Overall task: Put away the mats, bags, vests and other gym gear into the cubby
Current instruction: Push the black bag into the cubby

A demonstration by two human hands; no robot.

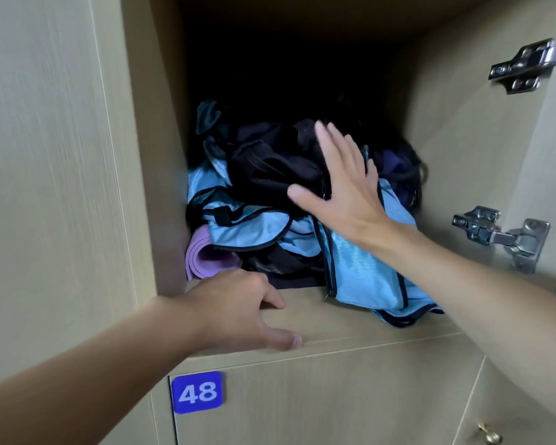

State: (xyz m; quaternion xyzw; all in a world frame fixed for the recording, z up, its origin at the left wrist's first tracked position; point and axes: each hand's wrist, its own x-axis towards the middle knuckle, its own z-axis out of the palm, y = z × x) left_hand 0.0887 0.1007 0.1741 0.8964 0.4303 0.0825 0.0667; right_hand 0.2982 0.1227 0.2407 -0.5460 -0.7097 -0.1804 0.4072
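Cubby: I am looking into the open cubby (350, 316), a pale wood-grain box with a dark back; the gear sits heaped on its floor, towards the left and middle.
Right hand: my right hand (344, 187) is released, with fingers straight and spread. It lies flat against the heap, the palm over blue fabric and the fingertips over the black bag. It grasps nothing.
Left hand: my left hand (238, 309) rests palm down on the front of the cubby floor, just in front of the mat. The fingers are loosely bent, the thumb lies along the front lip, and it holds nothing.
Black bag: the black bag (270, 165) lies crumpled on top of the heap, left of the right hand.
Vests: the shiny blue vests (360, 271) with dark trim lie under and around the bag; one spills over the front of the floor on the right.
Mat: the rolled purple mat (206, 255) lies at the bottom left against the left wall, its end facing me, with vests on top.
Behind the heap: there is more dark fabric at the right rear; I cannot tell what it is.
Hinges: the upper hinge (527, 65) and the lower hinge (498, 236) are metal and sit on the right wall.
Below: a blue plate (197, 392) reading 48 is on the door under the cubby, and a small brass knob (490, 436) is at the lower right.
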